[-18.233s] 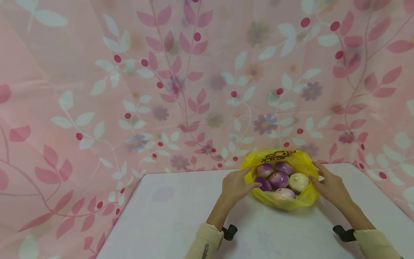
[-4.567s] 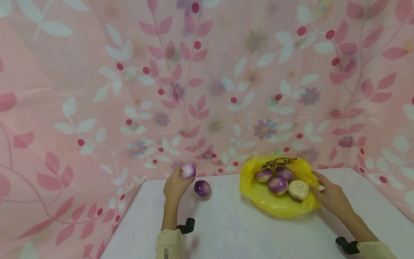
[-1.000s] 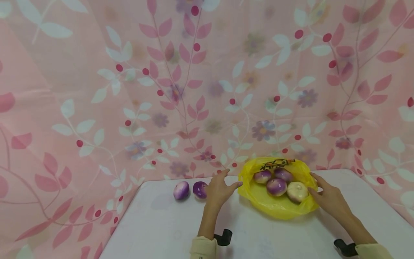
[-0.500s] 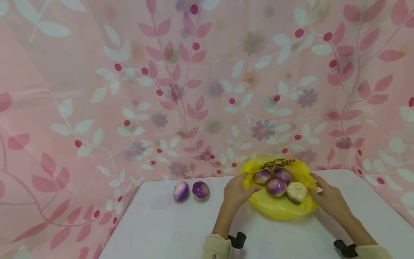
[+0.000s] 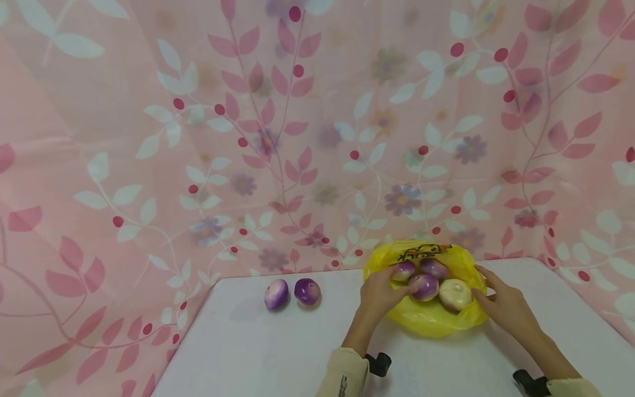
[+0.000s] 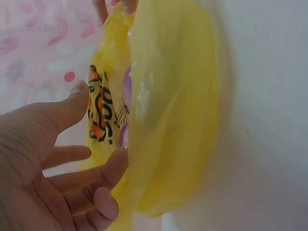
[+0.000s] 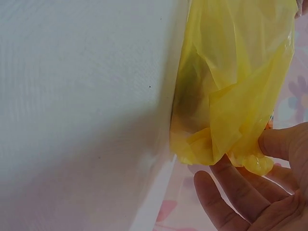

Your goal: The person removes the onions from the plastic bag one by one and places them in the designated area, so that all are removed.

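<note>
A yellow plastic bag (image 5: 426,322) with dark printing lies on the table with its mouth spread. Inside are several round purple-and-white vegetables (image 5: 424,287), turnip- or onion-like, and a paler cream one (image 5: 455,294). My left hand (image 5: 382,292) reaches over the bag's left rim, fingertips at the back-left vegetable (image 5: 404,271); whether they touch it I cannot tell. In the left wrist view, the left hand's fingers (image 6: 103,175) are spread and loosely bent at the mouth. My right hand (image 5: 506,300) pinches the bag's right rim, with gathered plastic between thumb and fingers (image 7: 240,190).
Two more purple-and-white vegetables, one paler (image 5: 276,294) and one darker (image 5: 308,292), lie side by side on the white table (image 5: 248,347), left of the bag. A pink floral curtain (image 5: 317,138) hangs behind the table's back edge.
Two vegetables have come out of the bag onto the table; the left hand set down the second. Since then, the left hand has moved right, into the bag's mouth. The right hand stays put.
</note>
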### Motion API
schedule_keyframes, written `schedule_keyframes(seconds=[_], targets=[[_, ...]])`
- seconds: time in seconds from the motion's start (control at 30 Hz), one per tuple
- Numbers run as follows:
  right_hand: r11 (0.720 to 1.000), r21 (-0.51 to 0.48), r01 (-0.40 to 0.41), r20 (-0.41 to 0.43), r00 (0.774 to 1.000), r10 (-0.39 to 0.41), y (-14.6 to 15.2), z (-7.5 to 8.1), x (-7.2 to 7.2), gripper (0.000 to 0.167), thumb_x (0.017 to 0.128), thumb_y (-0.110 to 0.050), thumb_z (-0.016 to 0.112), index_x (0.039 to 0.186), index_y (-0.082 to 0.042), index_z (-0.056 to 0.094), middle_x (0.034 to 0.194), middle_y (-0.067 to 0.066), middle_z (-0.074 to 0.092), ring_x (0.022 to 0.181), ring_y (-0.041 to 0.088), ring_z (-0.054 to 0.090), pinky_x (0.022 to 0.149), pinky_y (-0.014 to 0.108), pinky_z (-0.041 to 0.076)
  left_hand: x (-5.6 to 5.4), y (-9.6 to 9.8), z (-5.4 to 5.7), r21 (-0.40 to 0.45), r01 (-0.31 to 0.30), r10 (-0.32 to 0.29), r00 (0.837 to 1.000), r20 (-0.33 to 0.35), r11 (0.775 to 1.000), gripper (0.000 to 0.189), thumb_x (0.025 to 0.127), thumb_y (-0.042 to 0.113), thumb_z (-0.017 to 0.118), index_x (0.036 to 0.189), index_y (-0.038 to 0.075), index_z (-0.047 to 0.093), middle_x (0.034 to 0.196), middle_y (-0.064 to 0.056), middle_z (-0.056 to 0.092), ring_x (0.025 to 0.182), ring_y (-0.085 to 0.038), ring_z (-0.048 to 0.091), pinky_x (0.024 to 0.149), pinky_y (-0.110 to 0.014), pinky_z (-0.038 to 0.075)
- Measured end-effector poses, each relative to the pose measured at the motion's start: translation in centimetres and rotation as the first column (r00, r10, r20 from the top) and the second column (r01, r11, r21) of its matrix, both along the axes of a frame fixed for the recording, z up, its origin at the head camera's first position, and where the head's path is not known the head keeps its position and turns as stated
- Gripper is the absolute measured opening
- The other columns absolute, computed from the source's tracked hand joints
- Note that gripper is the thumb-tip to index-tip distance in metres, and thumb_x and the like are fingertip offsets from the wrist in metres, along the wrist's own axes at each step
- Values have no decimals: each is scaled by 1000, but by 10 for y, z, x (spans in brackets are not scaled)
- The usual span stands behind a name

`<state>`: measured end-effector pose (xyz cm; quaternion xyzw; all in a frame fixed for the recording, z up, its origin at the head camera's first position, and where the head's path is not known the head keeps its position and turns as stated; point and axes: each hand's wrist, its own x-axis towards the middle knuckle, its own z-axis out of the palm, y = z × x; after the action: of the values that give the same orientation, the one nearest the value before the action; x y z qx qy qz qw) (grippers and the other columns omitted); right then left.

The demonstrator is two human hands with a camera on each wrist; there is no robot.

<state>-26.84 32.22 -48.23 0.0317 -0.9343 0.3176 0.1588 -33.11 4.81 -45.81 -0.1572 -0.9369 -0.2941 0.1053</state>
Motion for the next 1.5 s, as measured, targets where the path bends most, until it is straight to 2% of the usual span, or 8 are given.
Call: schedule_keyframes(seconds=[0.2,0.33,0.43,0.67,0.77,1.03,1.2,1.5], targets=[[1000,-3,-9,-8,1000,9,2,-2,0,62,96,-21,63,147,1,35,121,42,52,81,41,69,59,44,57,2,16,-3,52,-57,55,998,36,997,58,79,60,74,121,20,69,111,3,70,98,-19,64,85,-36,50],[1000,-6,-17,-24,1000,16,1,-2,-1,61,95,-19,63,146,1,36,120,42,53,79,40,69,59,44,57,3,26,-2,-16,-70,71,996,59,997,47,79,57,76,110,23,70,94,5,69,81,-17,61,71,-31,49],[1000,-8,-18,-27,999,18,1,-1,0,61,96,-19,64,147,0,36,120,43,53,80,41,69,60,44,58,0,30,-1,-60,-68,72,995,66,996,41,77,56,78,103,25,69,88,7,65,77,-16,59,67,-30,47],[1000,0,-11,-25,1000,11,0,0,-1,61,96,-20,65,146,1,36,119,43,53,81,42,69,61,46,58,-4,34,-3,-101,-67,75,994,78,993,51,75,57,80,112,25,67,102,5,70,90,-17,63,79,-32,49],[1000,-1,-6,-26,1000,6,-1,0,-1,61,96,-19,65,146,1,36,119,42,53,81,42,69,61,45,58,-6,37,-4,-109,-67,76,994,80,992,48,75,56,80,109,25,68,101,5,70,88,-16,63,78,-31,49],[1000,-7,-13,-18,1000,12,-2,1,-1,62,96,-21,64,147,1,35,120,43,52,81,42,69,61,45,58,-4,44,-7,-50,-62,66,995,72,997,53,79,55,77,121,25,66,101,4,68,88,-19,61,80,-35,50],[1000,-3,-8,-10,1000,8,-2,0,-1,62,97,-21,64,147,1,35,121,43,52,82,43,68,61,45,58,-7,49,-12,-71,-52,56,997,51,996,57,78,58,77,123,25,65,106,5,68,93,-20,62,83,-35,49],[1000,-12,-3,12,1000,3,-2,-2,-2,63,97,-22,62,148,-1,34,122,42,51,84,43,68,61,44,58,-10,60,-13,-157,-42,58,993,103,987,72,76,64,75,133,24,60,120,3,66,103,-21,62,88,-36,49]])
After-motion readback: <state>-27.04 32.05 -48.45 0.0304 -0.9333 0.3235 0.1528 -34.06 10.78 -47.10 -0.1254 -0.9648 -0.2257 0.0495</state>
